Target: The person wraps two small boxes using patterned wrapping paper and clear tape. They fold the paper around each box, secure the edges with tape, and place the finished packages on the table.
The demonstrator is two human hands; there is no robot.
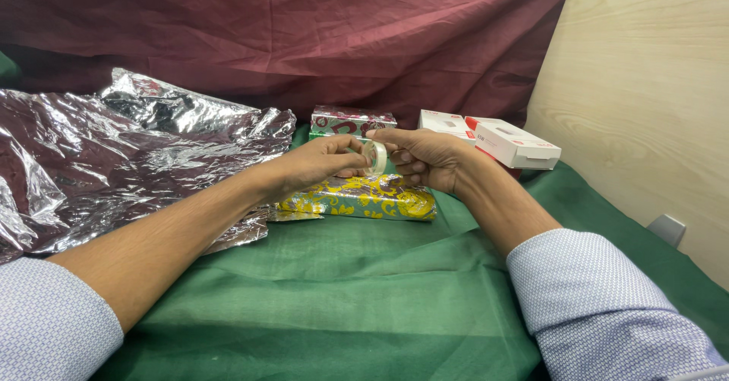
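Both hands, left (pixel 319 164) and right (pixel 421 157), pinching clear tape roll (pixel 374 156) above yellow-green wrapped box (pixel 357 199); risk: tape end sticking to fingers, tearing crooked, or wrinkling paper

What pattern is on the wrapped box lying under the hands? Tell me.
Yellow-gold floral swirls on shiny green wrapping, on the wrapped box, seen in the head view.

Crinkled glossy foil (pixel 114 161), matt green cloth (pixel 342 290)
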